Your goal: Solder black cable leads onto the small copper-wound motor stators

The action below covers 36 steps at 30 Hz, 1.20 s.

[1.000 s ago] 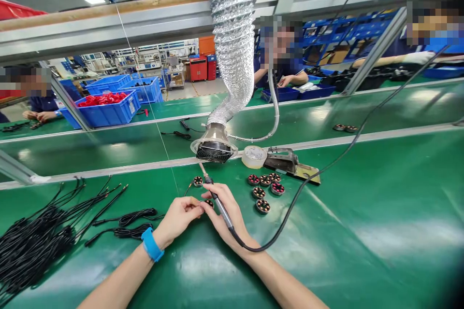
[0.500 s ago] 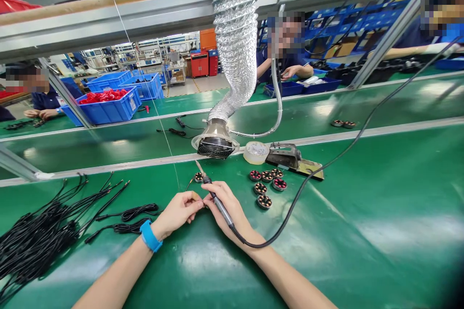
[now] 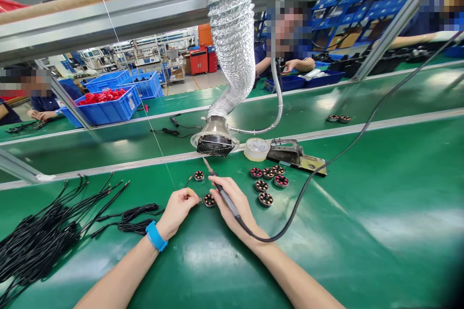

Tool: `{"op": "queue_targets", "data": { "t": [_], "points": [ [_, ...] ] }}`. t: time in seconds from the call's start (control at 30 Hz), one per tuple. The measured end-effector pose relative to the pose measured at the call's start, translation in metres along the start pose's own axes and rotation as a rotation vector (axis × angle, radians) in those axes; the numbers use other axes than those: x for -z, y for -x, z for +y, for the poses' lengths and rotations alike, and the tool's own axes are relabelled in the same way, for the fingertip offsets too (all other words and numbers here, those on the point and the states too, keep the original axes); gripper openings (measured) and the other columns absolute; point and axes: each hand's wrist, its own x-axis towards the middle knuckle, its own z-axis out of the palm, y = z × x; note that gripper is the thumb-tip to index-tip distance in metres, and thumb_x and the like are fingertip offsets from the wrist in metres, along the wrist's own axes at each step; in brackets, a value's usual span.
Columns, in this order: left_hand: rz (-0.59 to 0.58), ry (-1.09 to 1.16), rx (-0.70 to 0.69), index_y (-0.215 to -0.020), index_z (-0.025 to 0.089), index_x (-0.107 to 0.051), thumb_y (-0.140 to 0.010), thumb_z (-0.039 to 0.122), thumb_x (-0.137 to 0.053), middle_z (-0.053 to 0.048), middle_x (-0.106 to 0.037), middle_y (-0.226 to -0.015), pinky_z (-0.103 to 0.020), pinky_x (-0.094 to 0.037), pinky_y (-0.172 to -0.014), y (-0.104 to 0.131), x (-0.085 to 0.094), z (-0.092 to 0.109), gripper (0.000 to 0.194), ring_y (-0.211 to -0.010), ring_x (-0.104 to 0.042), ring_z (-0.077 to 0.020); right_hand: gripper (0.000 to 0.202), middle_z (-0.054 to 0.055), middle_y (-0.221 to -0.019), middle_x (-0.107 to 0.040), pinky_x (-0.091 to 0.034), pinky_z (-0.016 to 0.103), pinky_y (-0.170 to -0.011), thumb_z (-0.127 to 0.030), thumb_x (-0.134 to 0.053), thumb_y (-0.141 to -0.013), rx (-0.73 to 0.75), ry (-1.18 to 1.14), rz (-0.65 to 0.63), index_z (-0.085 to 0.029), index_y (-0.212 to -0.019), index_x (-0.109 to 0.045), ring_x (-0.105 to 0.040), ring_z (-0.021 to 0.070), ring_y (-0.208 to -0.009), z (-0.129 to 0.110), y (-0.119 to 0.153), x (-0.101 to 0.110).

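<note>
My right hand (image 3: 234, 203) is closed around a soldering iron (image 3: 225, 196), its tip pointing up and away, touching nothing. My left hand (image 3: 181, 207), with a blue wristband (image 3: 156, 236), pinches a cable end, and small bare wire tips (image 3: 200, 200) poke out from the fingertips. Between the hands lies a round motor stator with copper windings (image 3: 209, 200). A second stator (image 3: 199, 175) sits farther back, beside an orange-tipped cable end. Thin solder wire (image 3: 159, 147) hangs down from above toward my left hand.
Several stators (image 3: 266, 199) lie right of my hands. Behind them are a tape roll (image 3: 257, 149) and a soldering iron stand (image 3: 290, 154). A fume hood (image 3: 216, 141) hangs ahead. Black cables (image 3: 39, 236) pile up at left. The iron's cord (image 3: 308, 183) arcs rightward. Co-workers sit across the bench.
My hands have moved apart: the left slightly left, the right slightly right with the soldering iron. A stator now shows between them. The view has shifted a little.
</note>
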Motion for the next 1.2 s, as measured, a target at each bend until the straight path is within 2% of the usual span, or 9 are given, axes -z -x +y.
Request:
{"op": "queue_targets", "data": {
  "t": [0.07,0.17,0.23,0.3,0.47,0.73,0.87,1.2],
  "points": [
    [0.013,-0.019,0.007,-0.072,0.016,-0.064,-0.074,0.034,-0.067,0.006,-0.048,-0.056,-0.023,-0.027,-0.053,-0.0015,0.0002,-0.0015,0.018,-0.05,-0.034,-0.0079,0.024,0.006,-0.108,-0.068,-0.055,0.035,-0.09,-0.031,-0.054,-0.1,-0.059,-0.007,0.087,-0.026,-0.12,-0.066,-0.067,0.0206,-0.097,-0.0029,-0.0038,0.0058],
    [0.035,-0.054,0.019,-0.072,0.016,-0.064,-0.074,0.032,-0.067,0.005,-0.05,-0.056,-0.024,-0.028,-0.053,-0.0015,-0.0009,-0.0026,0.017,-0.051,-0.034,-0.0082,0.02,0.005,-0.094,-0.073,-0.057,0.032,-0.077,-0.036,-0.056,-0.098,-0.119,-0.008,0.208,-0.022,-0.097,-0.071,-0.069,0.0214,-0.088,-0.0047,-0.0063,0.0104],
    [0.049,-0.071,0.025,-0.071,0.015,-0.065,-0.073,0.031,-0.066,0.004,-0.052,-0.057,-0.024,-0.028,-0.053,-0.0004,-0.002,-0.0027,0.016,-0.052,-0.036,-0.0086,0.025,0.004,-0.081,-0.072,-0.055,0.029,-0.065,-0.036,-0.055,-0.097,-0.12,-0.02,0.239,-0.021,-0.083,-0.069,-0.068,0.0201,-0.076,-0.0048,-0.0055,0.0113],
    [0.064,-0.08,0.021,-0.07,0.015,-0.066,-0.072,0.032,-0.067,0.003,-0.055,-0.06,-0.024,-0.028,-0.053,0.0011,-0.0031,-0.0025,0.017,-0.053,-0.038,-0.0091,0.026,0.003,-0.073,-0.07,-0.053,0.028,-0.06,-0.033,-0.054,-0.096,-0.094,-0.038,0.235,-0.021,-0.078,-0.068,-0.067,0.0187,-0.069,-0.0049,-0.0035,0.0116],
    [0.095,-0.103,0.034,-0.07,0.015,-0.066,-0.072,0.032,-0.065,0.003,-0.054,-0.059,-0.024,-0.027,-0.053,0.0028,-0.0049,-0.0022,0.017,-0.052,-0.036,-0.0086,0.023,0.001,-0.07,-0.069,-0.053,0.027,-0.061,-0.027,-0.054,-0.094,-0.02,-0.071,0.183,-0.02,-0.076,-0.067,-0.066,0.017,-0.065,-0.0065,0.001,0.0122],
    [0.095,-0.072,0.036,-0.069,0.015,-0.064,-0.071,0.034,-0.065,0.004,-0.05,-0.058,-0.024,-0.022,-0.05,0.0017,-0.0047,-0.0036,0.019,-0.048,-0.031,-0.0072,0.02,0.001,-0.07,-0.071,-0.051,0.025,-0.057,-0.024,-0.055,-0.092,-0.01,-0.079,0.12,-0.021,-0.077,-0.068,-0.066,0.0159,-0.063,-0.0076,0.0022,0.0105],
    [0.092,-0.056,0.037,-0.069,0.015,-0.063,-0.071,0.035,-0.066,0.005,-0.05,-0.058,-0.024,-0.021,-0.049,0.002,-0.0048,-0.003,0.02,-0.047,-0.029,-0.0066,0.02,0.001,-0.068,-0.07,-0.05,0.025,-0.055,-0.024,-0.055,-0.091,-0.02,-0.078,0.126,-0.021,-0.076,-0.068,-0.065,0.0157,-0.06,-0.0087,0.0009,0.01],
    [0.091,-0.065,0.046,-0.071,0.015,-0.064,-0.071,0.034,-0.065,0.004,-0.05,-0.059,-0.024,-0.018,-0.048,0.0023,-0.0052,-0.002,0.019,-0.047,-0.029,-0.0062,0.023,0.002,-0.069,-0.069,-0.05,0.027,-0.06,-0.027,-0.055,-0.093,-0.084,-0.111,0.216,-0.02,-0.075,-0.067,-0.066,0.0167,-0.065,-0.0081,-0.0009,0.0126]
  ]
}}
